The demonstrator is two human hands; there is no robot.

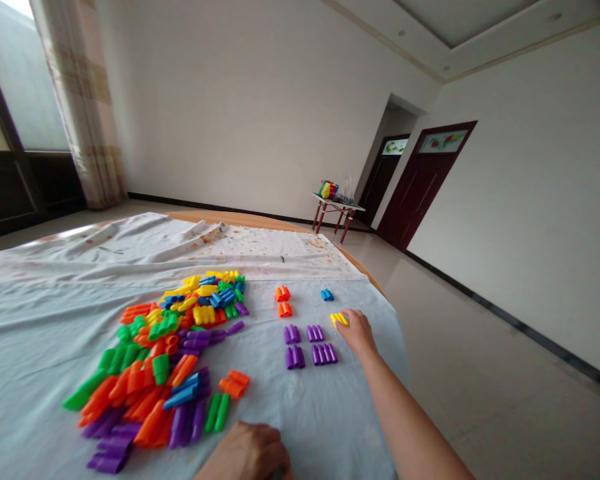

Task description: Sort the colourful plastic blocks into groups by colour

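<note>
My right hand (359,331) reaches over the cloth with its fingertips closed on a yellow piece (339,320). Beyond it lies a blue piece (327,295); to its left are two orange pieces (283,293) and several purple pieces (315,333) set out in rows. My left hand (253,453) rests low at the near edge of view, fingers curled, and what they hold, if anything, is hidden. Near it lie a green piece (217,412) and an orange piece (235,383). A large mixed pile of coloured plastic pieces (145,380) spreads to the left.
A pale blue cloth (260,347) and a stained white cloth (260,253) cover the round wooden table (230,217). Farther back stands a small table (337,202) with bags on it. A curtain (95,120) hangs at the left, and dark red doors (425,180) are at the right.
</note>
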